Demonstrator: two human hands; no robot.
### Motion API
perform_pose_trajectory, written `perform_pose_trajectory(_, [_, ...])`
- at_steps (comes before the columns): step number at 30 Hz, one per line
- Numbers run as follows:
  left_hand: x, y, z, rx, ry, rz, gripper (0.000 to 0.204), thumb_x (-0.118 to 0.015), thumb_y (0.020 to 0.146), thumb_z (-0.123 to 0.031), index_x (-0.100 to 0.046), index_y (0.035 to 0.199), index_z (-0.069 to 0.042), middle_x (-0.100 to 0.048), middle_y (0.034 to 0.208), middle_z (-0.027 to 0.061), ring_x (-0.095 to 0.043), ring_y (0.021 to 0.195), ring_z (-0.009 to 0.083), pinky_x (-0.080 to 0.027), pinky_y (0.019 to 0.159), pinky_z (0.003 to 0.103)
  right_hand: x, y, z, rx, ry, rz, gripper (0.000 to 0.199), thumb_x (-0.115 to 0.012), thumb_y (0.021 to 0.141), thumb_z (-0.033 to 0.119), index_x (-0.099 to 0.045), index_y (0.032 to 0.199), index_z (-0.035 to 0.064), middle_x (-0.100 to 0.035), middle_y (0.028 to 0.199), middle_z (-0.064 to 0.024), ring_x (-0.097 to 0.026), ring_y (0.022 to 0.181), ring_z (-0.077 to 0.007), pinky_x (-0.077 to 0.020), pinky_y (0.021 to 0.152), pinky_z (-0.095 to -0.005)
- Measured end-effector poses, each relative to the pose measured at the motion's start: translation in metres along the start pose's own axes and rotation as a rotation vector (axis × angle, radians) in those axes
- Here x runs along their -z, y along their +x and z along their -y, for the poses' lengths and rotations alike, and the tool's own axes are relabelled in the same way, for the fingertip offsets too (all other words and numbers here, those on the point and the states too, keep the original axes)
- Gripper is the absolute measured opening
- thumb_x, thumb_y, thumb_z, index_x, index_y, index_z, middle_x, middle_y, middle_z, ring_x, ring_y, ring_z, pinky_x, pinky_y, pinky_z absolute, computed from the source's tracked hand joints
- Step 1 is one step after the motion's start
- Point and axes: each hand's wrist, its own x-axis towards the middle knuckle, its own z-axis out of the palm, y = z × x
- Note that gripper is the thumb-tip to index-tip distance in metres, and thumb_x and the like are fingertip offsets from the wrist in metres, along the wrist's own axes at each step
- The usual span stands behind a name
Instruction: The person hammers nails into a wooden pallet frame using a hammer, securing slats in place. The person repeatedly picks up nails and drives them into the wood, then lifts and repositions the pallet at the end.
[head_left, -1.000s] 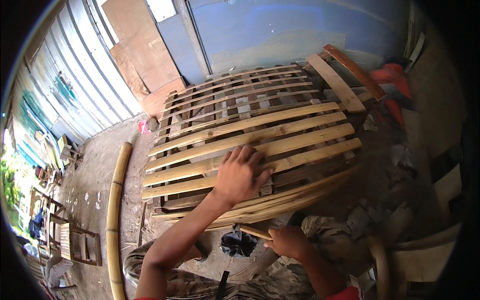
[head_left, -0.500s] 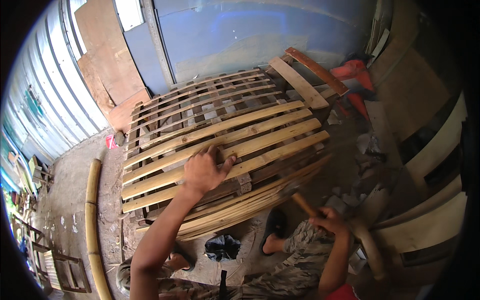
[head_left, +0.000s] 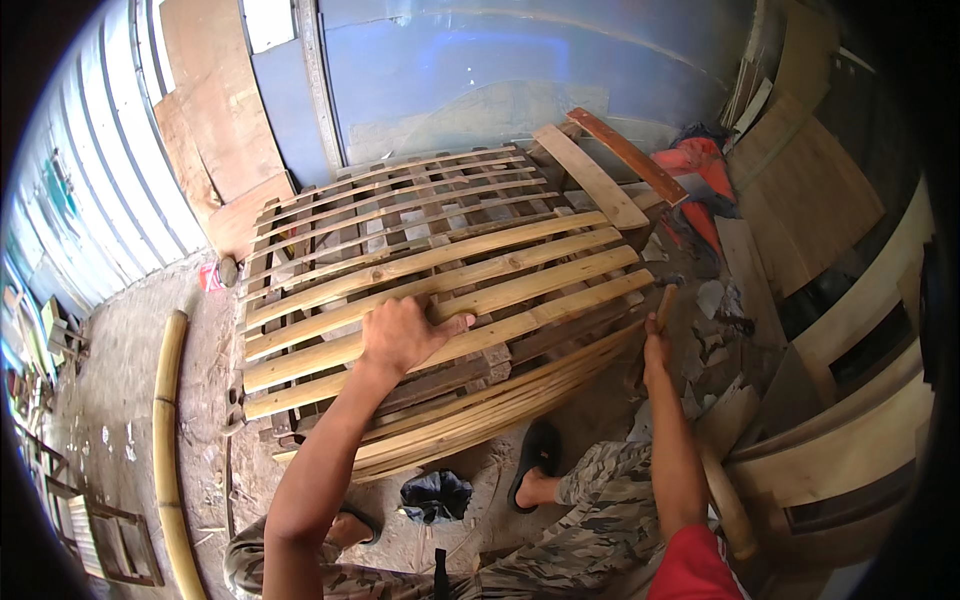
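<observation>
My left hand (head_left: 398, 335) is wrapped over a yellowish wooden slat (head_left: 555, 292) of the pallet-like frame, its thumb lying along the wood and its fingertips hidden. To the right, my right hand (head_left: 655, 348) is closed round the wooden handle of a hammer (head_left: 667, 298). The hammer is raised upright by the slats' right ends, and its head is hard to make out there. Several pale slats lie side by side across the near half of the frame, over darker cross pieces (head_left: 497, 362). More long strips (head_left: 480, 428) are stacked along its near edge.
A thick bamboo pole (head_left: 168, 420) lies on the floor at left. Beyond the frame's right corner are a pale board (head_left: 590, 175) and a reddish-brown board (head_left: 630, 158). Rubble (head_left: 712, 325) lies at right. A black plastic bag (head_left: 436, 497) sits between my feet.
My right hand has swung the hammer up and away from me, from above my knee to beside the slats' right ends. My left hand has stayed on the slats, barely shifting.
</observation>
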Motion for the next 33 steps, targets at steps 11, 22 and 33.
perform_pose_trajectory(11, [0.008, 0.000, 0.010, 0.061, -0.012, 0.097, 0.091, -0.058, 0.072, -0.088, -0.076, 0.101, -0.004, -0.074, 0.084, 0.0199, -0.073, 0.086, 0.0350, -0.058, 0.082, 0.043, -0.018, 0.002, 0.005, -0.184, 0.294, 0.008, 0.084, -0.060, 0.096, 0.057, -0.039, 0.151, -0.0028, -0.041, 0.154, -0.0178, -0.040, 0.141, -0.0325, -0.0316, 0.115, -0.0445])
perform_pose_trajectory(22, [0.053, -0.060, 0.105, 0.101, -0.138, -0.161, 0.084, -0.064, 0.070, -0.086, -0.076, 0.095, -0.007, -0.071, 0.072, 0.0123, -0.071, 0.072, 0.0270, -0.057, 0.073, 0.039, -0.008, -0.086, 0.082, 0.059, 0.352, 0.156, 0.060, -0.069, 0.094, 0.046, -0.060, 0.131, 0.0007, -0.061, 0.126, -0.0089, -0.058, 0.110, -0.0197, -0.0487, 0.083, -0.0327])
perform_pose_trajectory(33, [0.084, -0.121, 0.236, -0.030, -0.628, -0.304, 0.047, -0.082, 0.083, -0.043, -0.075, 0.094, 0.002, -0.070, 0.078, 0.0075, -0.060, 0.076, 0.0120, -0.050, 0.073, 0.032, -0.027, -0.184, 0.146, 0.348, 0.464, 0.535, 0.038, -0.076, 0.091, 0.037, -0.069, 0.102, 0.0014, -0.065, 0.088, -0.0005, -0.058, 0.081, -0.0107, -0.0456, 0.078, -0.0270])
